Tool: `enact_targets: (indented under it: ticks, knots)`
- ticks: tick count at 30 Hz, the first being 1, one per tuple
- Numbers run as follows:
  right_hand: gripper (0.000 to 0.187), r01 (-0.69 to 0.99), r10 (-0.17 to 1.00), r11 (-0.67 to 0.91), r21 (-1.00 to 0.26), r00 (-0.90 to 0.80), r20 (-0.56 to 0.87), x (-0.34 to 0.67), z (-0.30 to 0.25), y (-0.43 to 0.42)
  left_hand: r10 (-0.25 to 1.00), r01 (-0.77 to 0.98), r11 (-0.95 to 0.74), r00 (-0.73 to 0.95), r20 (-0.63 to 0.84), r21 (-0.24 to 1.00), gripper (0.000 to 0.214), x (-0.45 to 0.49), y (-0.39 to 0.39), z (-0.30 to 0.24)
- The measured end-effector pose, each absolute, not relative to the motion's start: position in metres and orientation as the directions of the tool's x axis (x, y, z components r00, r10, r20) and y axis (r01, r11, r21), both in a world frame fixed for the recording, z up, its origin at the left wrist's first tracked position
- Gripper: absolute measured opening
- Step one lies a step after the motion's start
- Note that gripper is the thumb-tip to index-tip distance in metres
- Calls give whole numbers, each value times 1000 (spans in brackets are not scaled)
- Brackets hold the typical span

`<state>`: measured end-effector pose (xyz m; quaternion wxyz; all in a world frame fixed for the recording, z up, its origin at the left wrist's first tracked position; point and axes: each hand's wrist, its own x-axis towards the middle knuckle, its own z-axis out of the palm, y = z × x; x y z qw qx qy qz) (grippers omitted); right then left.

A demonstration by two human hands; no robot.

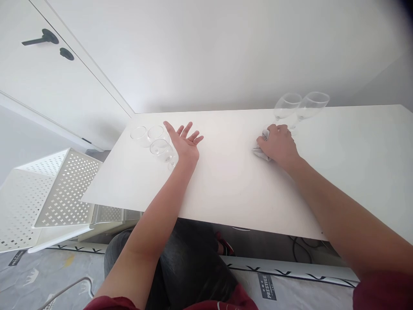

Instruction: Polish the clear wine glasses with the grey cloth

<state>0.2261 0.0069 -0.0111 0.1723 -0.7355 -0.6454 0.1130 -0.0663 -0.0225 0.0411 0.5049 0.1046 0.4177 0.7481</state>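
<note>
My right hand point(278, 144) is closed around a crumpled grey cloth point(262, 151) on the white table point(222, 189). Just beyond that hand stand two clear stemmed glasses point(312, 106) side by side, their lower parts partly hidden by my fingers. My left hand point(185, 142) is raised over the table with palm up and fingers spread, holding nothing. Close to its left are several clear glasses point(161, 148) grouped together; one of them shows a short stem and foot near my wrist.
White perforated baskets point(66, 189) stand at the table's left end. Behind the table runs a white wall point(209, 56), with a door and dark handle point(40, 38) at the upper left. Dark cables point(301, 247) lie beneath the front edge.
</note>
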Motion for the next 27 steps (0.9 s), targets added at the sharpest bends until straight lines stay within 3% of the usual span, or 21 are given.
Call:
enact_targets:
  ticks: [7, 11, 16, 20, 27]
  knots:
    - [48, 906, 986, -109, -409, 150, 68, 228, -15, 11, 918, -704, -156, -363, -162, 693, 89, -72, -23, 52]
    - [47, 909, 990, -97, -405, 130, 55, 228, -15, 11, 930, -717, -228, -360, -70, 659, 83, -72, -24, 54]
    - [48, 915, 989, -102, -390, 135, 58, 228, -15, 11, 953, -808, -263, -302, 12, 527, 73, -72, -23, 51]
    - [47, 916, 990, -100, -389, 132, 55, 228, -16, 11, 958, -838, -251, -287, 0, 485, 67, -70, -22, 49]
    - [43, 917, 988, -120, -381, 146, 39, 225, -11, 9, 945, -806, -257, -326, -37, 534, 67, -68, -25, 52]
